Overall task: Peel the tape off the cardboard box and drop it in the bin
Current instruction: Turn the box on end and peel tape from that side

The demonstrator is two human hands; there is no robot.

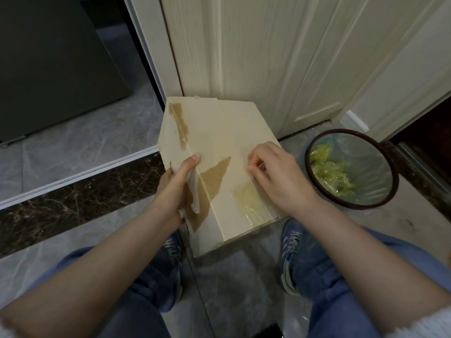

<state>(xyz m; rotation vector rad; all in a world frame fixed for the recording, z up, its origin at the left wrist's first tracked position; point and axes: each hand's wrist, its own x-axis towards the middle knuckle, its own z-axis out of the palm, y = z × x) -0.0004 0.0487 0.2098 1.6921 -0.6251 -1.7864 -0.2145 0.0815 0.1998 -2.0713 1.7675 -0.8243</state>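
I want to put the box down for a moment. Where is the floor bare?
Bare tile lies left of the cardboard box, between the dark marble strip and the left knee. Crowded: under the box by the shoes, and right, where the bin stands.

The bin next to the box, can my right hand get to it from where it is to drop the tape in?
Probably yes. The bin stands open-topped just right of the cardboard box, and nothing lies between it and the right hand, which is pinching clear tape on the box top.
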